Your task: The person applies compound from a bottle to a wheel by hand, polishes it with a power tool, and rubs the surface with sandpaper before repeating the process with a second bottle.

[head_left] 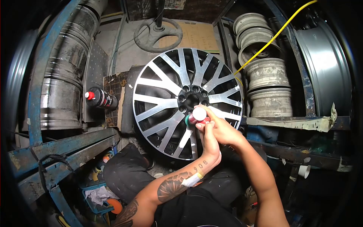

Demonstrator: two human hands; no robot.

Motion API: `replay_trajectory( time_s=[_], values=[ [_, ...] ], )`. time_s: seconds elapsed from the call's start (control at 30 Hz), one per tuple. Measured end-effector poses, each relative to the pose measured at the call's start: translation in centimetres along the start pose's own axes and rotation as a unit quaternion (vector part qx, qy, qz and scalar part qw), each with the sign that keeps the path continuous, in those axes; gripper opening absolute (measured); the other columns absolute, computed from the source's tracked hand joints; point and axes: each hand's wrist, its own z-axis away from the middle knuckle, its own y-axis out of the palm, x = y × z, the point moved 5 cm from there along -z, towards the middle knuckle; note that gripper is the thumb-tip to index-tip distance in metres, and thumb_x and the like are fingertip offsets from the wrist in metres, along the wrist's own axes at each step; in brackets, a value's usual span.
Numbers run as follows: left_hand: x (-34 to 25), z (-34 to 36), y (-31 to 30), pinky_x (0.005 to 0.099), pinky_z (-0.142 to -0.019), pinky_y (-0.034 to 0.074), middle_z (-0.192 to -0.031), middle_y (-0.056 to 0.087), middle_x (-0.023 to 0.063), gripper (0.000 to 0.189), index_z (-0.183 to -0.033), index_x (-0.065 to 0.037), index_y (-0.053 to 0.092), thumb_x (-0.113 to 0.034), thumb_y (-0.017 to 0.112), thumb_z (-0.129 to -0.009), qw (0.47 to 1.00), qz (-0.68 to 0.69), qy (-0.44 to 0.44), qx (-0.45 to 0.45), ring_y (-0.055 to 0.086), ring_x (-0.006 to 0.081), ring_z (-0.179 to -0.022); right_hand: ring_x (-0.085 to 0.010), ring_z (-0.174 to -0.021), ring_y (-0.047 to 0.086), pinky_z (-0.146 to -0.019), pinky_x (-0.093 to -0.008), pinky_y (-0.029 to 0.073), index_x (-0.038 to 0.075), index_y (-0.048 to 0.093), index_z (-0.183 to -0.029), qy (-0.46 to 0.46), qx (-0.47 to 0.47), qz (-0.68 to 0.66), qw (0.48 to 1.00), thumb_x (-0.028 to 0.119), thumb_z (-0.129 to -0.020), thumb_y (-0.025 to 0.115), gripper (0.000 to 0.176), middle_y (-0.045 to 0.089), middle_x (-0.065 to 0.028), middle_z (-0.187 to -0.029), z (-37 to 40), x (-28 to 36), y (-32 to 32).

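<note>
In the head view, a silver-and-black alloy wheel rim (151, 100) lies face up before me, with Y-shaped spokes and a dark centre hole. Over its lower spokes, just below the hub, both my hands are closed around a small red tool with a round white end (199, 114). A bit of green shows at the tool's left side, near a spoke. My left hand (210, 142) grips it from below, thumb up against the red body. My right hand (222, 130) wraps it from the right. The tool's working end is mostly hidden.
A black bottle with a red cap (103, 98) stands left of the rim. Behind is a steering wheel (158, 36) beside cardboard (200, 36). Stacked steel rims (264, 75) and a yellow hose (278, 34) are at right. Blue metal frames (72, 147) flank my legs.
</note>
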Motion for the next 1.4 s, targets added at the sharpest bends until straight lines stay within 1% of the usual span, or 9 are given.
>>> replay_trajectory(
  time_s=[0.13, 0.23, 0.43, 0.5, 0.6, 0.77, 0.93, 1.13, 1.4],
  values=[
    [-0.3, -0.7, -0.3, 0.0285, -0.104, 0.044, -0.132, 0.057, 0.0087, 0.050, -0.141, -0.004, 0.052, -0.036, 0.057, -0.102, 0.999, -0.006, -0.025, 0.023, 0.056, 0.0173, -0.124, -0.0201, -0.124, 0.061, -0.105, -0.0361, 0.049, 0.014, 0.042, -0.158, 0.031, -0.007, -0.023, 0.999, 0.033, -0.103, 0.071, 0.065, 0.066, -0.0116, -0.135, -0.3, 0.0, 0.1],
    [1.2, -1.1, -0.9, 0.0292, -0.103, 0.044, -0.130, 0.058, 0.0077, 0.048, -0.139, -0.007, 0.052, -0.037, 0.057, -0.102, 0.999, 0.023, -0.031, 0.032, 0.057, 0.0169, -0.122, -0.0273, -0.114, 0.070, -0.098, -0.0381, 0.053, 0.020, 0.039, -0.160, 0.059, -0.009, 0.066, 0.996, 0.035, -0.101, 0.072, 0.069, 0.071, -0.0195, -0.126, 0.6, 1.3, -0.2],
    [1.6, 0.3, 0.0, 0.0309, -0.076, 0.051, -0.118, 0.058, 0.0043, 0.048, -0.137, -0.018, 0.047, -0.047, 0.061, -0.102, 0.992, 0.003, -0.106, 0.074, 0.061, 0.0125, -0.101, -0.0200, -0.121, 0.060, -0.102, -0.0352, 0.050, 0.014, 0.036, -0.162, 0.075, 0.043, -0.134, 0.987, 0.034, -0.105, 0.068, 0.068, 0.067, -0.0118, -0.131, 0.3, -0.6, -0.7],
    [0.1, 0.4, 0.6, 0.0314, -0.072, 0.051, -0.116, 0.058, 0.0044, 0.051, -0.139, -0.017, 0.043, -0.048, 0.061, -0.102, 0.989, -0.034, -0.127, 0.071, 0.062, 0.0133, -0.095, -0.0164, -0.110, 0.059, -0.094, -0.0330, 0.052, 0.013, 0.039, -0.157, 0.100, 0.049, -0.178, 0.978, 0.027, -0.107, 0.065, 0.058, 0.065, -0.0072, -0.123, 0.0, 0.6, -0.9],
    [0.2, -0.9, -0.1, 0.0322, -0.073, 0.051, -0.117, 0.059, 0.0060, 0.055, -0.143, -0.018, 0.038, -0.049, 0.060, -0.102, 0.988, -0.075, -0.116, 0.075, 0.061, 0.0133, -0.091, -0.0122, -0.094, 0.058, -0.081, -0.0302, 0.052, 0.013, 0.043, -0.153, 0.126, 0.049, -0.232, 0.963, 0.024, -0.108, 0.063, 0.051, 0.065, -0.0033, -0.114, -0.7, 0.4, -0.5],
    [1.7, 0.3, -0.5, 0.0367, -0.089, 0.052, -0.134, 0.055, 0.0066, 0.061, -0.149, -0.017, 0.038, -0.049, 0.059, -0.102, 0.997, -0.032, -0.060, 0.037, 0.059, 0.0182, -0.118, -0.0207, -0.119, 0.061, -0.103, -0.0363, 0.050, 0.013, 0.042, -0.157, 0.073, 0.078, -0.145, 0.984, 0.031, -0.105, 0.068, 0.061, 0.066, -0.0119, -0.130, -0.2, -1.0, -0.3],
    [2.4, -0.8, -0.9, 0.0337, -0.093, 0.051, -0.131, 0.056, 0.0062, 0.052, -0.140, -0.012, 0.052, -0.046, 0.060, -0.102, 0.999, 0.006, 0.007, 0.036, 0.058, 0.0158, -0.118, -0.0199, -0.119, 0.061, -0.103, -0.0362, 0.050, 0.010, 0.041, -0.158, 0.041, 0.033, -0.073, 0.996, 0.029, -0.104, 0.070, 0.064, 0.067, -0.0135, -0.129, 0.5, 0.8, -0.5],
    [2.5, 0.7, -2.1, 0.0329, -0.077, 0.051, -0.119, 0.060, 0.0040, 0.049, -0.135, -0.015, 0.050, -0.049, 0.060, -0.102, 0.994, -0.073, -0.046, 0.062, 0.061, 0.0144, -0.104, -0.0162, -0.111, 0.059, -0.100, -0.0322, 0.050, 0.006, 0.034, -0.160, 0.091, 0.069, -0.198, 0.974, 0.024, -0.105, 0.069, 0.067, 0.064, -0.0090, -0.127, 2.4, 1.2, 0.1],
    [-1.5, 2.1, -2.4, 0.0445, -0.094, 0.057, -0.133, 0.063, 0.0121, 0.069, -0.142, -0.006, 0.050, -0.062, 0.059, -0.103, 0.939, -0.128, -0.227, 0.223, 0.067, 0.0234, -0.115, -0.0179, -0.110, 0.062, -0.096, -0.0350, 0.053, 0.009, 0.041, -0.154, 0.055, 0.016, -0.181, 0.982, 0.025, -0.108, 0.064, 0.054, 0.068, -0.0096, -0.122, 3.1, 0.2, 1.4]
  ],
)
